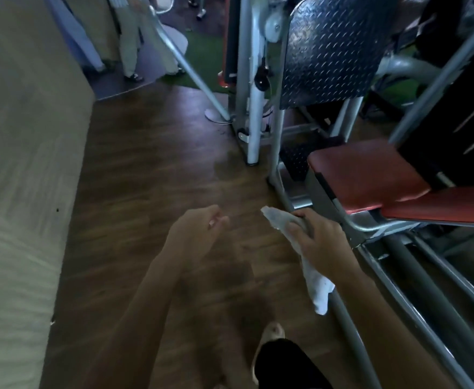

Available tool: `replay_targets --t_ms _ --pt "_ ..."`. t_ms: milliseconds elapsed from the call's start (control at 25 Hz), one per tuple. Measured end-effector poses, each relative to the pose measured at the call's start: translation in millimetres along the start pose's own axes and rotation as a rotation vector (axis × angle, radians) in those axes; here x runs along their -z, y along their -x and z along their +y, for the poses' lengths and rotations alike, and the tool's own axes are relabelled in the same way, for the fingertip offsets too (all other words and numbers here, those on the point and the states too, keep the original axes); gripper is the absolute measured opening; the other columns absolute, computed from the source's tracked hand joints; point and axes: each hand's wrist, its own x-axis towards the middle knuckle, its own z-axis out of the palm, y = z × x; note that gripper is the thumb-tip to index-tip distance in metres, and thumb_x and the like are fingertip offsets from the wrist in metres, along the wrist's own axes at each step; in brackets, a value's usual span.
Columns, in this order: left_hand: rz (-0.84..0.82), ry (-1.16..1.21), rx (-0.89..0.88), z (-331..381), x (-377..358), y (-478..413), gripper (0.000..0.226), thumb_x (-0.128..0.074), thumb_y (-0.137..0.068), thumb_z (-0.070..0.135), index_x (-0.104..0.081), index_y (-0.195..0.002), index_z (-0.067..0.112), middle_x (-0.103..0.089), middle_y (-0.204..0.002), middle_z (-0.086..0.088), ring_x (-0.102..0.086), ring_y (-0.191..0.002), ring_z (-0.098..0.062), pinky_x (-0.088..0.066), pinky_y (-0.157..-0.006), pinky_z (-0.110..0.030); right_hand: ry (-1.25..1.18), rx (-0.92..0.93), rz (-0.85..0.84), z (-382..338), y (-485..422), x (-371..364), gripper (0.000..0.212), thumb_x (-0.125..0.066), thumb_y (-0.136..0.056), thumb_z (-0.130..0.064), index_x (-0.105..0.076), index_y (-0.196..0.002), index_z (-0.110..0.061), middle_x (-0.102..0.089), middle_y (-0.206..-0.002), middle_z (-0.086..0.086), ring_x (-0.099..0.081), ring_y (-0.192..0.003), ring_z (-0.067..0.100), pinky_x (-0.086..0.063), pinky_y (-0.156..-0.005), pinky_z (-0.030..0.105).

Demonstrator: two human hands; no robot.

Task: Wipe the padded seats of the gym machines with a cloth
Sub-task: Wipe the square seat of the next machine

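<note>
White cloth (316,287) is bunched in my right hand (323,240), fingers curled over its middle. One end pokes forward past the knuckles and the other hangs down below the wrist. The hand is low and just left of the machine's grey metal frame (351,220), not on any padding. The nearest red padded seat (365,175) sits up and to the right of the cloth, apart from it, with a second red pad (440,207) just beside it further right. My left hand (199,228) hangs over the dark wooden floor (151,153), fingers loosely curled and holding nothing; it is blurred. A black diamond-pattern footplate (334,49) stands tilted beyond the seat. Below, I see one foot (272,332). At upper left, other people's legs (129,37) stand on the floor.
</note>
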Motion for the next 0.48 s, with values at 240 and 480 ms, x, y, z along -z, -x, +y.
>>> replay_targets --t_ms 240,480 --pt "-0.043 -0.110 -0.119 34 -25 -197 0.032 -0.051 -0.099 0.044 -0.044 -0.071 0.029 -0.056 -0.070 0.011 -0.054 -0.066 -0.008 -0.037 -0.058 -0.030 -0.007 -0.089 0.093 47 -166 42 0.015 -0.059 -0.097 -0.037 -0.063 -0.111 -0.034 -0.063 -0.084 -0.022 -0.058 -0.076 -0.013 -0.038 -0.059 0.008" --pt "-0.108 -0.094 -0.255 81 -44 -372 0.029 -0.051 -0.100 0.045 -0.053 -0.079 0.026 -0.060 -0.071 0.008 -0.058 -0.068 -0.007 -0.048 -0.063 -0.033 0.009 -0.211 0.206 91 -298 96 0.016 -0.058 -0.094 -0.042 -0.064 -0.107 -0.035 -0.068 -0.090 -0.014 -0.065 -0.085 0.007 -0.054 -0.075 0.033"
